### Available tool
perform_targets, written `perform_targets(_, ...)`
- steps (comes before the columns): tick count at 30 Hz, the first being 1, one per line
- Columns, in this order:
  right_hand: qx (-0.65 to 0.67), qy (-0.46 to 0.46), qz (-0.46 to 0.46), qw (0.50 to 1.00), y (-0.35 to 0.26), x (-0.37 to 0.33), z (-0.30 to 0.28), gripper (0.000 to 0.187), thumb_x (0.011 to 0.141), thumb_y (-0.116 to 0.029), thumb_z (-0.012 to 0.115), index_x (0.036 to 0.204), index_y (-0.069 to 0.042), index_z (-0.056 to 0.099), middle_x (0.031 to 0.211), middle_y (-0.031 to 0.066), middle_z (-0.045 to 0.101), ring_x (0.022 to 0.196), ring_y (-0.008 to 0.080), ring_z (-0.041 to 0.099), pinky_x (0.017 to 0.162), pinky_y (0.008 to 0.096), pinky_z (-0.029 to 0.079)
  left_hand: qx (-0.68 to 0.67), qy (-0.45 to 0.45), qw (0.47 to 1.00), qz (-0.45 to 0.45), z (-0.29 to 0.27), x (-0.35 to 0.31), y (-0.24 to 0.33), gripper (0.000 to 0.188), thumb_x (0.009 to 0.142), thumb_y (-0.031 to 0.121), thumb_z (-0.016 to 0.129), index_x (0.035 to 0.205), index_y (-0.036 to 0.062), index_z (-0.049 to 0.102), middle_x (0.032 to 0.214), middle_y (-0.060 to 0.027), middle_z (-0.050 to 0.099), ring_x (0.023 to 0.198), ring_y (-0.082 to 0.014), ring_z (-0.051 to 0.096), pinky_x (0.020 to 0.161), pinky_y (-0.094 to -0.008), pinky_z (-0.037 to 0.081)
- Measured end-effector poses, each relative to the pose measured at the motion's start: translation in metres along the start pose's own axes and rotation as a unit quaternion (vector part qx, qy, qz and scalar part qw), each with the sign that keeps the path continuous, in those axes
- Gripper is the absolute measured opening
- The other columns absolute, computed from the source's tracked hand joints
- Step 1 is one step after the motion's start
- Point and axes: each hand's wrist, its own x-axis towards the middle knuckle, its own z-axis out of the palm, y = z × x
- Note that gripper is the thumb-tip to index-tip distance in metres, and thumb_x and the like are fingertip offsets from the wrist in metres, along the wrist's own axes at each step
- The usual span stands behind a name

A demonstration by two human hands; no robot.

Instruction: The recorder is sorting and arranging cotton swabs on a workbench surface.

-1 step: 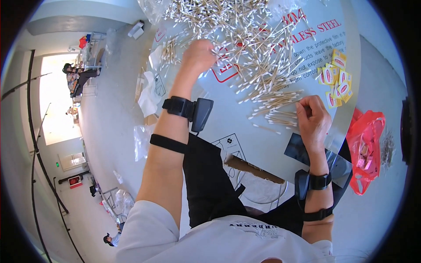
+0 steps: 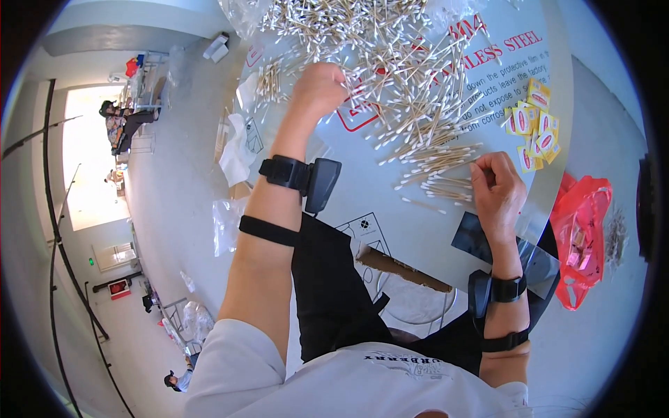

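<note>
Many loose cotton swabs [image 2: 425, 104] with white tips lie in a wide, tangled pile across the table. My left hand [image 2: 320, 90] is closed at the pile's left side, its fingertips among the swabs; what they hold is hidden. A small separate group of swabs [image 2: 269, 82] lies just left of that hand. At the pile's near right end, my right hand [image 2: 500, 188] has its fingers curled, thumb and forefinger pinched at the end of a swab. Beside it the swabs [image 2: 446, 184] lie in rough rows, pointing sideways. Both wrists wear black strapped devices.
Small yellow-and-white packets [image 2: 535, 132] lie to the right on the film-covered table [image 2: 348, 177]. A red plastic bag [image 2: 582, 230] hangs beyond the right edge. White tissue [image 2: 237, 150] and clear plastic [image 2: 226, 224] sit at the left edge. Other people are far off at left.
My left hand has shifted very slightly to the right at the pile's edge. My right hand and the swabs beside it look the same.
</note>
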Motion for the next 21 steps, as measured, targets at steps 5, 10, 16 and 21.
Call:
perform_targets(5, 0.01, -0.003, 0.008, 1.0, 0.001, -0.001, 0.0, 0.016, 0.077, 0.001, 0.072, 0.077, -0.003, 0.056, 0.072, 0.006, 0.056, 0.055, 0.0172, 0.056, 0.053, 0.0272, 0.044, -0.015, 0.077, 0.997, -0.027, -0.001, 0.006, 0.006, 0.012, 0.07, 0.01, 0.065, 0.078, 0.0126, 0.074, 0.084, -0.0129, 0.071, 0.08, -0.032, 0.068, 0.075, -0.0403, 0.053)
perform_targets(10, 0.008, -0.004, 0.011, 1.0, 0.001, 0.0, 0.0, 0.016, 0.077, 0.001, 0.072, 0.077, -0.004, 0.056, 0.072, 0.0059, 0.057, 0.055, 0.0171, 0.056, 0.053, 0.0275, 0.045, -0.045, -0.001, 0.999, 0.004, -0.001, 0.019, 0.002, 0.012, 0.072, 0.011, 0.064, 0.079, 0.0136, 0.074, 0.085, -0.0126, 0.071, 0.082, -0.0322, 0.068, 0.075, -0.0403, 0.053)
perform_targets(16, 0.008, -0.003, 0.001, 1.0, 0.0, 0.001, 0.001, 0.016, 0.076, 0.0, 0.072, 0.077, -0.004, 0.056, 0.072, 0.0065, 0.057, 0.056, 0.0186, 0.056, 0.053, 0.0287, 0.044, -0.005, 0.036, 0.999, 0.038, -0.003, 0.011, 0.01, 0.011, 0.076, 0.011, 0.061, 0.077, 0.0097, 0.072, 0.088, -0.0168, 0.07, 0.084, -0.0349, 0.067, 0.074, -0.0417, 0.053)
perform_targets(21, 0.006, -0.004, 0.008, 1.0, 0.003, 0.0, 0.0, 0.016, 0.076, 0.0, 0.072, 0.077, -0.004, 0.056, 0.072, 0.007, 0.056, 0.056, 0.0198, 0.055, 0.054, 0.0293, 0.044, -0.112, -0.071, 0.987, 0.095, -0.022, -0.035, 0.015, 0.004, 0.079, 0.003, 0.063, 0.082, 0.0013, 0.065, 0.075, -0.009, 0.065, 0.069, -0.0179, 0.061, 0.067, -0.0318, 0.048)
